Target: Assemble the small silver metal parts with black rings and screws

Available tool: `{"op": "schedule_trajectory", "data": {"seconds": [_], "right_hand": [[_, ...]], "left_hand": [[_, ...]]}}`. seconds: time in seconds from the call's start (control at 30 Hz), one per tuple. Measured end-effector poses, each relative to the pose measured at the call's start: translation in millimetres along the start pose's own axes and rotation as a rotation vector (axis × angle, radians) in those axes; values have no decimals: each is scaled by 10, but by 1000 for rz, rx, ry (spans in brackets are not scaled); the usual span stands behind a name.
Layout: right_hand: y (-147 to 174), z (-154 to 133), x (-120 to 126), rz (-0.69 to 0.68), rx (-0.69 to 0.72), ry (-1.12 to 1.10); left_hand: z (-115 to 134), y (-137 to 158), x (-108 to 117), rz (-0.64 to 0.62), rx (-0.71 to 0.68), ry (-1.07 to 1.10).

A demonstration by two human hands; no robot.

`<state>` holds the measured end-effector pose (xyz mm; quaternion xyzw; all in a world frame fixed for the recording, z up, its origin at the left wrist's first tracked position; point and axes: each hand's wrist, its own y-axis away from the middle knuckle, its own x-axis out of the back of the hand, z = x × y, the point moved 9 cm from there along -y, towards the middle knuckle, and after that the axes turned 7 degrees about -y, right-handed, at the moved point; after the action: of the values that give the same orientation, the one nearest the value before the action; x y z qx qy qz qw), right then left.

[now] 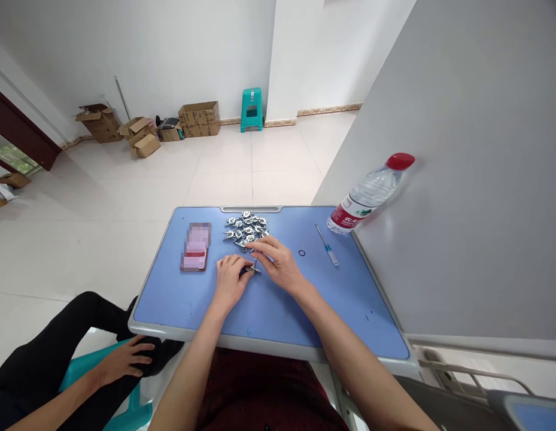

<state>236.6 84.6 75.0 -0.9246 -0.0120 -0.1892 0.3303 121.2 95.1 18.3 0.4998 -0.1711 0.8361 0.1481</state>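
On the blue desktop (278,299), my left hand (230,278) is closed around a small silver metal part (254,269), pressing it against or just above the surface. My right hand (280,262) comes in from the right, its fingers pinched over the same part. A thin dark sliver shows beneath those fingertips, too small to name. Just beyond both hands lies a heap of similar small metal parts (247,227), partly covered by my right fingers.
A phone (196,246) lies at the left, a dark ring (301,253) and a pen-like tool (327,245) at the right. A water bottle (366,196) stands at the right edge by a grey partition (461,179). Another person's hand (127,357) rests at lower left.
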Motion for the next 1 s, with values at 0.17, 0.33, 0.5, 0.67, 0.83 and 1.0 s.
{"op": "schedule_trajectory", "data": {"seconds": [0.17,0.33,0.5,0.67,0.83,1.0], "right_hand": [[8,42,-22,-61,-93,-96],[10,5,-16,-21,-41,37],[-8,1,10,-29,-40,3],[4,-29,-28,-61,-41,-10],[3,-16,-2,0,-40,34],[2,-29,-41,-76,-36,-6]], "left_hand": [[0,2,-3,-13,2,-3],[-2,3,-1,-5,-1,-4],[5,11,20,-1,6,8],[0,14,12,1,3,11],[-1,18,15,6,6,10],[17,15,18,-9,0,3]]}}
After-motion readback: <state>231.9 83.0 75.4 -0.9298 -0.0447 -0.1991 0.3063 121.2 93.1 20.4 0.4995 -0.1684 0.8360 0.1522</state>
